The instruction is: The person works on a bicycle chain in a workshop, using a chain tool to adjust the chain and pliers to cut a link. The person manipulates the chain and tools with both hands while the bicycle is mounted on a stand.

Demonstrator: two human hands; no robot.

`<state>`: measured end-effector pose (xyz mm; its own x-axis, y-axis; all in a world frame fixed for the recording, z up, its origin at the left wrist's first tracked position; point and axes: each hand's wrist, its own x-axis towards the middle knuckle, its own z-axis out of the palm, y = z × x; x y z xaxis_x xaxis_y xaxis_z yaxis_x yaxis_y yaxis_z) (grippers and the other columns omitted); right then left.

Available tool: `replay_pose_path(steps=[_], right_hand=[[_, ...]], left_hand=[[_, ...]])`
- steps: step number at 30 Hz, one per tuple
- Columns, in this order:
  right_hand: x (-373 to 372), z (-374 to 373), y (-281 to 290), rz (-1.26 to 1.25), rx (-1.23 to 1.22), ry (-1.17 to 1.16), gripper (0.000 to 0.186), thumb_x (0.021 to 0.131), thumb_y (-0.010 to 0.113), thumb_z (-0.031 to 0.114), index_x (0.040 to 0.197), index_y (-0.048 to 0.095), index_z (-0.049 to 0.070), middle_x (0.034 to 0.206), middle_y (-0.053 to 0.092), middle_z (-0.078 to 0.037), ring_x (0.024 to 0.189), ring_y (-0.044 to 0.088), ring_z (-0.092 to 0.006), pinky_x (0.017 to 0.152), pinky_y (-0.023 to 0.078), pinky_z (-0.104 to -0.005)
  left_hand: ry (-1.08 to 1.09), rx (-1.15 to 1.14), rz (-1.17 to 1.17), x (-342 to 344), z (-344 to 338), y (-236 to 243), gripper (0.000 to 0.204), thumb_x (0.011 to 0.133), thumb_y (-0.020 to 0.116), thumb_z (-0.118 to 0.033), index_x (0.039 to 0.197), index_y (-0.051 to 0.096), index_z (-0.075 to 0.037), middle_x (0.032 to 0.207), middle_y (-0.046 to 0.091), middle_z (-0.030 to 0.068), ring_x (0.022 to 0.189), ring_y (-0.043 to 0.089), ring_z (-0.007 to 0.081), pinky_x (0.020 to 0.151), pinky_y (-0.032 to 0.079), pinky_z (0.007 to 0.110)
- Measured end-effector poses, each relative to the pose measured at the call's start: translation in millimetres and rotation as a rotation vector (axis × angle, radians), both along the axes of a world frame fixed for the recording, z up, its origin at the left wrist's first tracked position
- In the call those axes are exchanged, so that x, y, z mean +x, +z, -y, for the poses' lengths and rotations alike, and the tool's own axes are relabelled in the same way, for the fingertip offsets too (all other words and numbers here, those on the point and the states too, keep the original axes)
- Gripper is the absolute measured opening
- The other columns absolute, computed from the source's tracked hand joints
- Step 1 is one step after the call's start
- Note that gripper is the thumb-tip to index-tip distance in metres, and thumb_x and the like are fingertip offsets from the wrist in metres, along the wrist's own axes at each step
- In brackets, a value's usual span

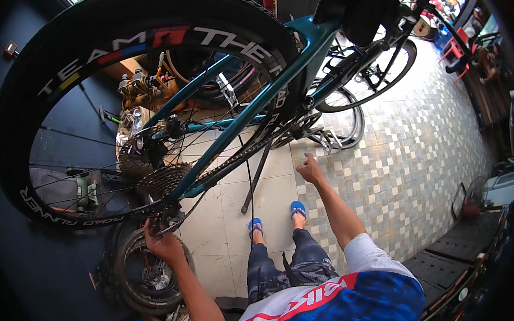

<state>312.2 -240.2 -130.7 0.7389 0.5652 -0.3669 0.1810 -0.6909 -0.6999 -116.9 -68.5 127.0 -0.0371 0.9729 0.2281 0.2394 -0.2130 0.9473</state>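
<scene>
A teal road bicycle [238, 126] is raised in front of me, its black rear wheel [16, 123] filling the upper left. My left hand [159, 240] grips the rear derailleur [169, 214] from below, fingers closed and partly hidden behind it, just under the cassette [163, 184]. My right hand [309, 170] hangs in the air below the crankset [290, 129] and pedal [330, 143], fingers apart and loosely bent, holding nothing that I can see. The chain [228, 165] runs between cassette and crank. A dark pole [252, 190] slants down under the frame.
Spare wheels [135, 280] lean at lower left beside a dark wall [57, 267]. A compressor [146, 88] and tools sit behind the bicycle. The tiled floor [388, 182] stretches right toward red chairs [454, 48], a black bench [451, 260] and clutter along the edge.
</scene>
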Motion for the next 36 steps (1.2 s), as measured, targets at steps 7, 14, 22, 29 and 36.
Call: replay_pose_path(steps=[7,14,22,29,36], right_hand=[[65,-54,-70,0.044,0.122,-0.101,0.072,0.084,0.077,0.035,0.142,0.054,0.0,0.136,0.062,-0.026,0.132,0.054,-0.0431,0.111,0.045,-0.0469],[22,-61,-107,-0.061,0.158,-0.148,0.027,0.1,0.063,0.032,0.12,0.075,0.018,0.098,0.076,-0.012,0.091,0.073,-0.0283,0.082,0.055,-0.0424],[-92,-51,-60,-0.955,0.525,-0.17,0.036,0.105,0.065,0.025,0.133,0.059,0.004,0.114,0.072,-0.01,0.094,0.072,-0.0198,0.081,0.057,-0.0325],[-155,-37,-19,-1.143,0.566,-0.212,0.029,0.102,0.069,0.022,0.124,0.059,0.005,0.112,0.073,-0.012,0.099,0.073,-0.0213,0.084,0.059,-0.0325],[-164,-68,4,-1.123,0.535,-0.291,0.022,0.104,0.064,0.017,0.117,0.058,0.001,0.111,0.074,-0.015,0.098,0.075,-0.0248,0.082,0.063,-0.0334]], left_hand=[[0.098,0.04,-0.147,12,5,4,0.024,0.101,0.063,-0.008,0.119,0.062,0.007,0.105,0.073,0.0142,0.091,0.067,0.0175,0.082,0.054,0.032],[0.136,-0.092,-0.084,-7,15,-26,0.025,0.098,0.066,-0.006,0.121,0.061,0.003,0.104,0.071,0.0104,0.087,0.068,0.0158,0.073,0.058,0.031],[0.114,-0.289,0.008,-11,41,-53,0.021,0.098,0.065,-0.005,0.118,0.062,0.002,0.106,0.07,0.0092,0.083,0.07,0.0161,0.062,0.059,0.027],[0.031,-0.425,0.045,7,50,-78,0.03,0.098,0.067,-0.005,0.125,0.061,0.008,0.118,0.066,0.0139,0.089,0.07,0.015,0.06,0.061,0.025],[0.0,-0.101,-0.069,-26,4,-47,0.038,0.093,0.066,0.004,0.128,0.053,0.005,0.121,0.06,0.0126,0.096,0.065,0.018,0.087,0.054,0.03]])
